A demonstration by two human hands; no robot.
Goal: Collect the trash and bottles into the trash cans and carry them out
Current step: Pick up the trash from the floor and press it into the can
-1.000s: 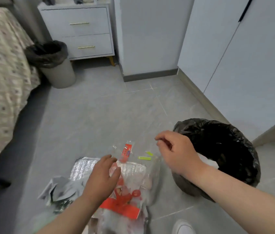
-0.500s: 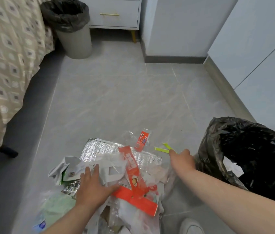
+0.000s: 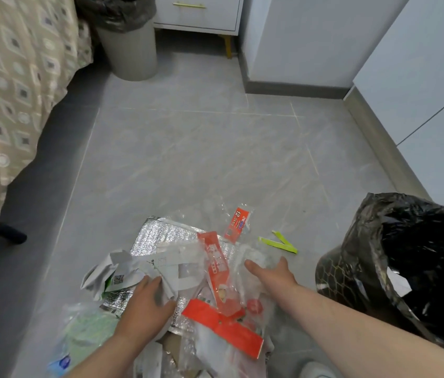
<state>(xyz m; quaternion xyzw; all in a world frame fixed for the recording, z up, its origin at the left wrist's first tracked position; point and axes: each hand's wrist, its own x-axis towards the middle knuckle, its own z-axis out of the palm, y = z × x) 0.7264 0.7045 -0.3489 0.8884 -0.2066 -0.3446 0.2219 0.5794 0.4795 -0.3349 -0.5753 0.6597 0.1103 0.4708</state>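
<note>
Red pkt: "12" legible, rest illeg. White paper: QR code.

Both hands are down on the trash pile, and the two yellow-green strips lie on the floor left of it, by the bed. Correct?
Not quite. The left hand and right hand are on the trash pile, but the yellow-green strips lie on the floor to its right, toward the black-lined trash can, not by the bed. The head view shows this.
</note>
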